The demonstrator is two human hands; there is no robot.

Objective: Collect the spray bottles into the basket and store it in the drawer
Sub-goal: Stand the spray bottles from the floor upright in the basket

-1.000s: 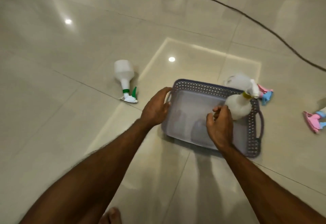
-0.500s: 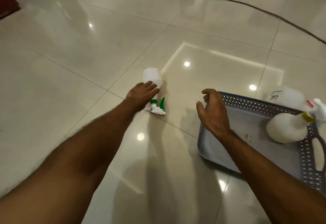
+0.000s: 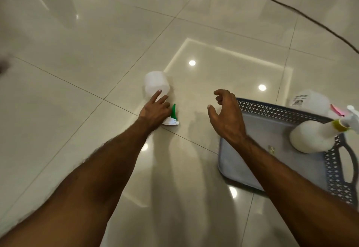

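The left hand [image 3: 155, 108] lies over a white spray bottle with a green trigger [image 3: 156, 86] lying on the floor [image 3: 77, 52] at mid-frame, fingers spread, not yet closed around it. The right hand [image 3: 226, 114] hovers loosely open and empty over the left rim of the grey basket [image 3: 272, 110], which holds a yellow-collared bottle [image 3: 310, 138] at right. Another bottle [image 3: 310, 99] lies just behind the basket.

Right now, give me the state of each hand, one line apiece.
Left hand: fingers spread, resting on the green-trigger spray bottle lying on the floor; not yet gripping it.
Right hand: open, fingers loosely curled, empty, above the basket edge.
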